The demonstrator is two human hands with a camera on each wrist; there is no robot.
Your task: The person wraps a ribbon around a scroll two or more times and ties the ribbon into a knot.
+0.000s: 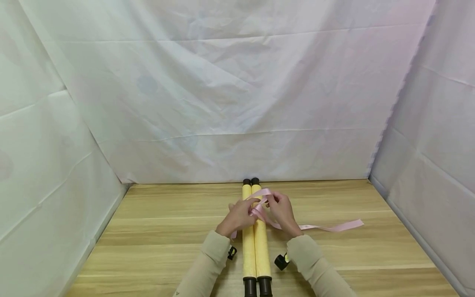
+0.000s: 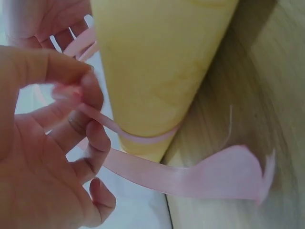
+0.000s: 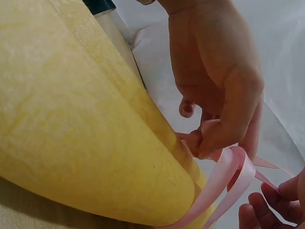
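Two yellow rolls with dark end caps, a left one (image 1: 248, 251) and a right one (image 1: 262, 251), lie side by side, pointing away from me. A pink ribbon (image 1: 349, 225) passes round them, with loops raised above the rolls. My left hand (image 1: 239, 215), over the left roll, pinches the ribbon between thumb and fingertips. On the right side, my right hand (image 1: 283, 210) pinches a raised part of the ribbon. In the right wrist view, ribbon loops (image 3: 224, 179) stand beside the roll. Fingers partly hide the crossing of the ribbon.
The rolls lie on a wood-grain table (image 1: 167, 247). One ribbon tail stretches rightward over the tabletop; a shorter end hangs left of the rolls. White cloth (image 1: 237, 90) hangs behind and at both sides. Black wrist-worn devices (image 1: 282, 262) sit below the sleeves.
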